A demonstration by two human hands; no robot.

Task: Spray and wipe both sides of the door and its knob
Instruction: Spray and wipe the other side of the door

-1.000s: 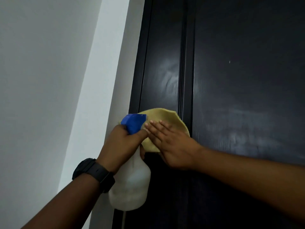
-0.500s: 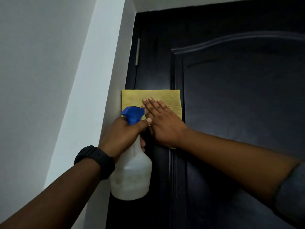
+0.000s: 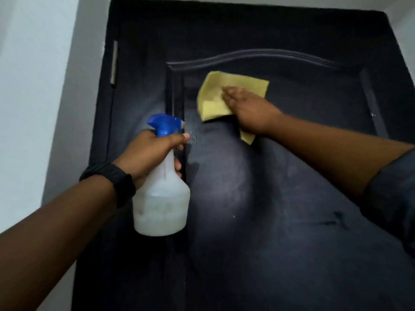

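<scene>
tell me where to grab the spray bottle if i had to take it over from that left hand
Take the spray bottle by its wide lower body, coming from below or the right. The left hand already wraps the narrow neck under the blue trigger head, so only the body hangs free.

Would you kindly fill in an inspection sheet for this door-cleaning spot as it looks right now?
Surface: dark door, hazy streaks on its panel.
Job's things: yellow cloth flat on the upper panel; spray bottle, partly full, blue nozzle facing the door; knob not in view.
Clutter: nothing seen.
Grippers: left hand grips the bottle's neck; right hand presses the cloth.
Cables: nothing seen.
Surroundings: white wall left; hinge at the door's left edge.
</scene>
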